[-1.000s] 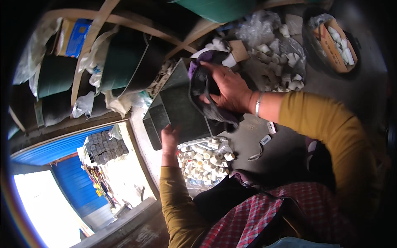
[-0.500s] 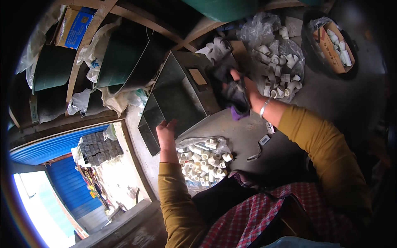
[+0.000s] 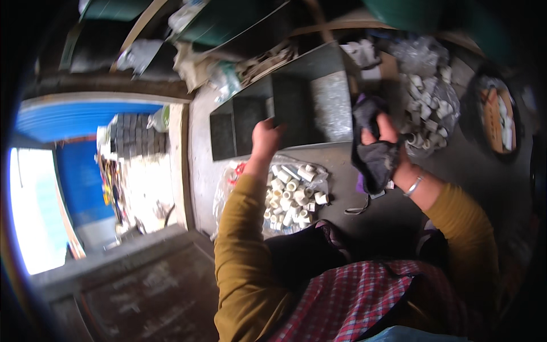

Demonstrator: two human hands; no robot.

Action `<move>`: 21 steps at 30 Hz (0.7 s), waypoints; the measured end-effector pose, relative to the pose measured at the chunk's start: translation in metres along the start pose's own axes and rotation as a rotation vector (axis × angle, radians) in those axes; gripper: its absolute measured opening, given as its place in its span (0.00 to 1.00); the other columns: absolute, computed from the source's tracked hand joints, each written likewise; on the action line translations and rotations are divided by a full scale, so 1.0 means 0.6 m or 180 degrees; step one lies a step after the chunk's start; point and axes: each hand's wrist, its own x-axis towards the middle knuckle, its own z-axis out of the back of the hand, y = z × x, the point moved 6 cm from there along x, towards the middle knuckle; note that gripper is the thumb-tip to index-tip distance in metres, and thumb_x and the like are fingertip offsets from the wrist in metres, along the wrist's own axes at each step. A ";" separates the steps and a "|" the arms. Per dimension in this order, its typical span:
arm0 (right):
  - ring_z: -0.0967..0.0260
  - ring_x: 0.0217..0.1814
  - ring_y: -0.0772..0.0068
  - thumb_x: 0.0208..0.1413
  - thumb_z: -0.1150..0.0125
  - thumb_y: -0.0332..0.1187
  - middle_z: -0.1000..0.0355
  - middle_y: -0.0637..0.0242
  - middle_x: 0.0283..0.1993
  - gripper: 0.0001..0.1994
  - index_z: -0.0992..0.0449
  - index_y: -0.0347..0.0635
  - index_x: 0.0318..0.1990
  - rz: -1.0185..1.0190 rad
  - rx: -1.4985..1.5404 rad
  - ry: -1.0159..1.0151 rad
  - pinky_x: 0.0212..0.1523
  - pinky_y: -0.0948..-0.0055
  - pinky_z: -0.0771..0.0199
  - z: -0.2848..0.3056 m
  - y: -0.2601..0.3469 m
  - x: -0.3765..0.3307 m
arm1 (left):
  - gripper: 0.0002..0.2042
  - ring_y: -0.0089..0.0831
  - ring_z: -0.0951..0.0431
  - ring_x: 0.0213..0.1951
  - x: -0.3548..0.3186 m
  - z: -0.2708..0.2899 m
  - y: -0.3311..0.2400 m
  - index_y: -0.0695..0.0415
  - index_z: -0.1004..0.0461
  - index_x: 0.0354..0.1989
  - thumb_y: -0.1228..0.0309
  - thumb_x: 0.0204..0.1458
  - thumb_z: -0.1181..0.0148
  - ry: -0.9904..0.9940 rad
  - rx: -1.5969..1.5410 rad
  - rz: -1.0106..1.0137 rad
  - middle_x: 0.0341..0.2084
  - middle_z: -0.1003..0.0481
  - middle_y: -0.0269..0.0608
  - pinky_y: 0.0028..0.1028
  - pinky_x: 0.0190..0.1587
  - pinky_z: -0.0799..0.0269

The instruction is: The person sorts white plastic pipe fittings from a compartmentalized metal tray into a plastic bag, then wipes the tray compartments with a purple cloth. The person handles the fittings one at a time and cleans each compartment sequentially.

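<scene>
A dark grey metal box point(image 3: 336, 105) with several open compartments stands tilted on its side, its openings facing me. My left hand point(image 3: 266, 138) has its fingers closed at the box's near edge, by a divider. A crumpled dark cloth point(image 3: 373, 165) with a bit of purple at its edge is gripped in my right hand point(image 3: 390, 134), just off the box's right end. Some fingers of that hand are hidden in the folds.
White pipe fittings point(image 3: 290, 196) lie in a clear plastic bag before the box. More fittings point(image 3: 424, 108) lie in a bag at the right, near a black tub point(image 3: 478, 122) holding a carton. Green bins point(image 3: 228, 23) fill the shelf behind. A doorway opens at the left.
The box has turned and now lies more level across the view, showing its inside. My right hand with the cloth has come away from its end wall. The view has also shifted.
</scene>
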 end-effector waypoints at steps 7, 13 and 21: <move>0.38 0.40 0.78 0.52 0.46 0.36 0.33 0.67 0.40 0.19 0.36 0.34 0.47 -0.1030 0.1548 0.1212 0.43 0.78 0.37 0.040 0.039 0.030 | 0.12 0.48 0.27 0.29 -0.012 -0.048 -0.008 0.60 0.27 0.22 0.63 0.37 0.43 -0.0056 0.1138 -0.0147 0.22 0.27 0.52 0.37 0.34 0.31; 0.39 0.43 0.78 0.55 0.52 0.33 0.35 0.67 0.43 0.16 0.36 0.35 0.49 -0.1340 0.1177 0.1038 0.46 0.80 0.40 0.191 0.066 0.062 | 0.12 0.48 0.26 0.31 -0.013 -0.109 0.020 0.59 0.26 0.23 0.62 0.39 0.46 -0.0052 0.1449 -0.0134 0.24 0.27 0.52 0.40 0.35 0.30; 0.43 0.52 0.68 0.57 0.60 0.39 0.39 0.64 0.51 0.20 0.40 0.38 0.53 -0.1546 0.1031 0.0620 0.54 0.69 0.45 0.312 0.153 0.005 | 0.12 0.49 0.27 0.30 -0.009 -0.146 0.020 0.59 0.27 0.24 0.61 0.41 0.48 -0.0017 0.1753 -0.0302 0.23 0.27 0.52 0.41 0.34 0.31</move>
